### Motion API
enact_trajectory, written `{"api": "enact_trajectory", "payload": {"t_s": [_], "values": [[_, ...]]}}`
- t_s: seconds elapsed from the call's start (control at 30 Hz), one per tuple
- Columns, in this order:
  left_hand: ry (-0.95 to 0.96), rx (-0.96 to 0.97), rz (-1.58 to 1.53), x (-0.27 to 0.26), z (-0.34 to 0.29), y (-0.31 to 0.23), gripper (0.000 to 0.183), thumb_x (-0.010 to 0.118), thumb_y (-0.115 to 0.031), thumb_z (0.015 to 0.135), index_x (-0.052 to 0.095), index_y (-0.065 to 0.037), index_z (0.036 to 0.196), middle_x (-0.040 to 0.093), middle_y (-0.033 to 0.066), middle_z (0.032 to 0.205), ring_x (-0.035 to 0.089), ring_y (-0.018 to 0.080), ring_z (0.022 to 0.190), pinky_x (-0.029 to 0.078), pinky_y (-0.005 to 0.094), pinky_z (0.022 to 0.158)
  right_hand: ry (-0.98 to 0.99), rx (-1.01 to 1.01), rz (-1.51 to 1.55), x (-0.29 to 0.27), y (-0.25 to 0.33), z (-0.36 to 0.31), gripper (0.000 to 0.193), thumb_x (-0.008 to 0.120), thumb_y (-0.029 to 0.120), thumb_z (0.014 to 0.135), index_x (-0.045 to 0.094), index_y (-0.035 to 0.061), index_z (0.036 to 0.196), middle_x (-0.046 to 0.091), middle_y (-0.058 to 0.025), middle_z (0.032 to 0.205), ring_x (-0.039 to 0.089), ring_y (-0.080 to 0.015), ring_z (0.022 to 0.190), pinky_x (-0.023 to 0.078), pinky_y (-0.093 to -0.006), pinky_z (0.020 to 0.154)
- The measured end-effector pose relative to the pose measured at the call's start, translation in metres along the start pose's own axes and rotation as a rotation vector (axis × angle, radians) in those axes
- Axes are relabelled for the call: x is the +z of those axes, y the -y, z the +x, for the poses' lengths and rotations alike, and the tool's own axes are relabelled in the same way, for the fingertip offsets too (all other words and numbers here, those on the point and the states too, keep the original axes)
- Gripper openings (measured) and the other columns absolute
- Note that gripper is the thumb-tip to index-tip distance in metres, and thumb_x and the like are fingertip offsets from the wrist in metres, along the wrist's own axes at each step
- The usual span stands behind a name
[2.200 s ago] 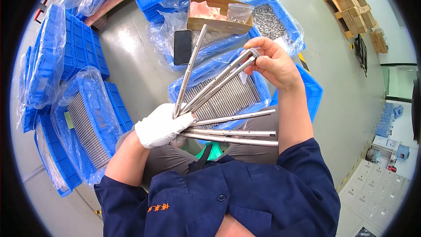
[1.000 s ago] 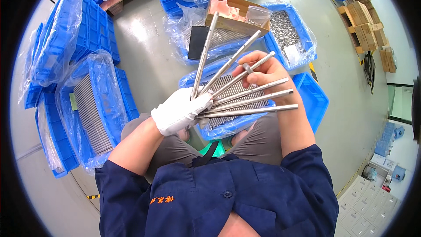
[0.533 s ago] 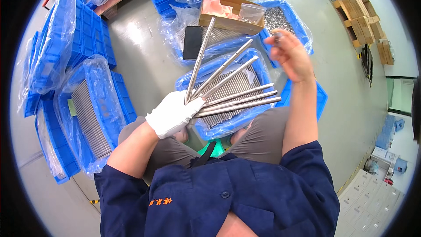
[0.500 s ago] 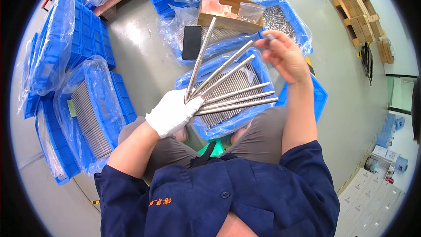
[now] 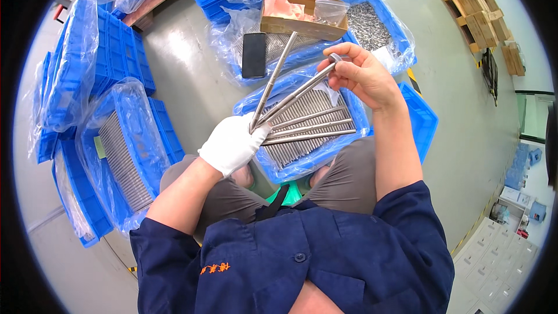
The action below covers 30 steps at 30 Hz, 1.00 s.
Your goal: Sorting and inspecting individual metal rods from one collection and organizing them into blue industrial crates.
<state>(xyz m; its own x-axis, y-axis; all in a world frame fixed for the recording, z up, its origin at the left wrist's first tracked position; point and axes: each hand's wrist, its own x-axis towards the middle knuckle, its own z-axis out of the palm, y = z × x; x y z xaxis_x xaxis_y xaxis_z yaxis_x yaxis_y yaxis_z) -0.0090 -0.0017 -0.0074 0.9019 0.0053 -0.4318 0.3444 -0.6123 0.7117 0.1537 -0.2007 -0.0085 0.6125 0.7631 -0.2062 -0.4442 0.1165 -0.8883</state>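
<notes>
My left hand (image 5: 231, 145), in a white glove, is closed round the near ends of several metal rods (image 5: 274, 80) that fan out to the right and away. My bare right hand (image 5: 367, 75) pinches a small grey metal piece (image 5: 335, 57) between thumb and forefinger. That piece is against the far tip of one of the rods; whether it sits on it or only touches it, I cannot tell. Below the rods stands a blue bin (image 5: 359, 113) lined with clear plastic, with rows of similar rods (image 5: 285, 154) in it.
Beyond the bin, a cardboard box (image 5: 302, 28) holds pink material and a clear bag. A black phone (image 5: 253, 56) lies beside it. A blue bin of small metal parts (image 5: 372, 26) is at far right. Stacked blue crates (image 5: 116, 46) and another rod bin (image 5: 125, 160) stand left.
My right hand has come left and down, bringing the small metal piece to a rod's tip. The fanned rods have shifted a little, some drawing closer together.
</notes>
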Motion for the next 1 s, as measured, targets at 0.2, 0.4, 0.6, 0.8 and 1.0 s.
{"api": "enact_trajectory", "payload": {"t_s": [0.2, 0.4, 0.6, 0.8, 1.0], "values": [[-0.113, 0.051, 0.099, 0.006, 0.007, 0.013, 0.025, 0.048, -0.027, 0.082, 0.056, -0.002, 0.084, 0.052, 0.0096, 0.057, 0.050, 0.0165, 0.041, 0.042, 0.0293, 0.044, -0.042, 0.014, -0.120, 0.004, 0.002, -0.003, 0.023, 0.055, 0.007, 0.078, 0.052, 0.0039, 0.101, 0.058, -0.0121, 0.091, 0.058, -0.0131, 0.069, 0.049, -0.0240, 0.063], [-0.091, 0.021, 0.082, 0.005, 0.005, 0.007, 0.030, 0.042, -0.031, 0.082, 0.054, -0.005, 0.086, 0.057, 0.0180, 0.076, 0.053, 0.0350, 0.076, 0.042, 0.0404, 0.068, -0.027, -0.084, 0.019, 0.008, -0.004, 0.001, 0.026, 0.056, 0.009, 0.079, 0.049, 0.0037, 0.103, 0.058, -0.0121, 0.092, 0.059, -0.0144, 0.072, 0.049, -0.0245, 0.065], [-0.124, 0.017, 0.024, 0.011, 0.004, 0.010, 0.032, 0.042, -0.032, 0.082, 0.055, -0.005, 0.091, 0.057, 0.0185, 0.077, 0.053, 0.0352, 0.077, 0.042, 0.0401, 0.068, -0.221, -0.221, -0.043, 0.019, -0.011, 0.006, 0.025, 0.056, 0.011, 0.080, 0.049, 0.0028, 0.103, 0.059, -0.0126, 0.091, 0.058, -0.0137, 0.070, 0.049, -0.0249, 0.064], [-0.120, -0.006, 0.104, 0.008, 0.005, 0.008, 0.030, 0.042, -0.031, 0.083, 0.055, -0.005, 0.089, 0.057, 0.0178, 0.077, 0.054, 0.0346, 0.076, 0.042, 0.0400, 0.069, -0.066, -0.020, 0.009, 0.002, -0.006, 0.007, 0.027, 0.057, 0.012, 0.080, 0.050, 0.0022, 0.104, 0.059, -0.0108, 0.092, 0.057, -0.0111, 0.069, 0.048, -0.0234, 0.064], [-0.131, 0.013, 0.167, 0.007, 0.006, 0.005, 0.028, 0.041, -0.030, 0.083, 0.055, -0.006, 0.089, 0.057, 0.0169, 0.076, 0.054, 0.0342, 0.076, 0.042, 0.0401, 0.068, -0.084, -0.002, -0.047, 0.004, -0.002, 0.003, 0.027, 0.057, 0.010, 0.079, 0.051, 0.0025, 0.104, 0.059, -0.0110, 0.091, 0.056, -0.0109, 0.067, 0.048, -0.0224, 0.062]]}}
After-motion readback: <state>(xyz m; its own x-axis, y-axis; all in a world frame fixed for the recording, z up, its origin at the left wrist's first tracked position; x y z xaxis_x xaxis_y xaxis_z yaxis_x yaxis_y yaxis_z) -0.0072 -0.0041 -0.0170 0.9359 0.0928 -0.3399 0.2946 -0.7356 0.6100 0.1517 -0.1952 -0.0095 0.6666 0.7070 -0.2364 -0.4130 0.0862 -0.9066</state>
